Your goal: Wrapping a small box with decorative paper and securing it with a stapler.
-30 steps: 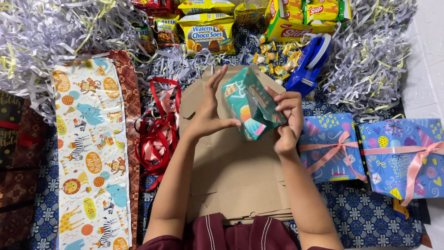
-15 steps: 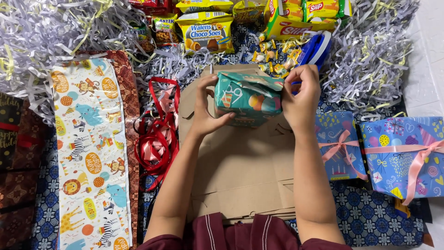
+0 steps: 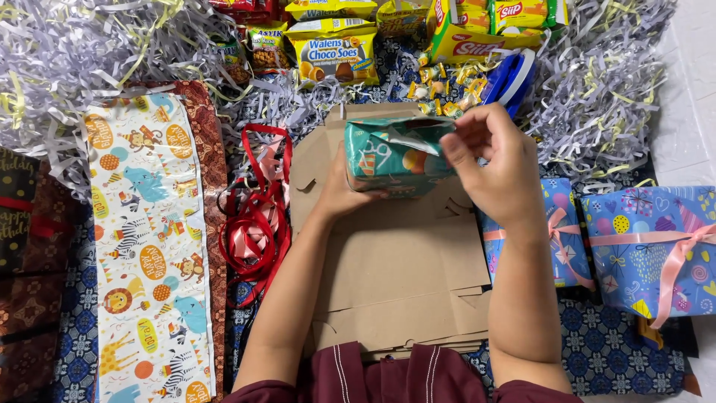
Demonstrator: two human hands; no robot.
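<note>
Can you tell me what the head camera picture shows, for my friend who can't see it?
Two hands hold a small teal-wrapped box over flat brown cardboard: the left hand grips its side and the right hand pinches the paper at its end. Red ribbon and animal wrapping paper lie left, blue wrapped gifts right, snack packets and shredded paper beyond.

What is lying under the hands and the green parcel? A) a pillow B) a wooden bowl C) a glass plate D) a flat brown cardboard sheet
D: the left hand and right hand hold the green parcel above a flat brown cardboard sheet spread out in front of the person.
</note>
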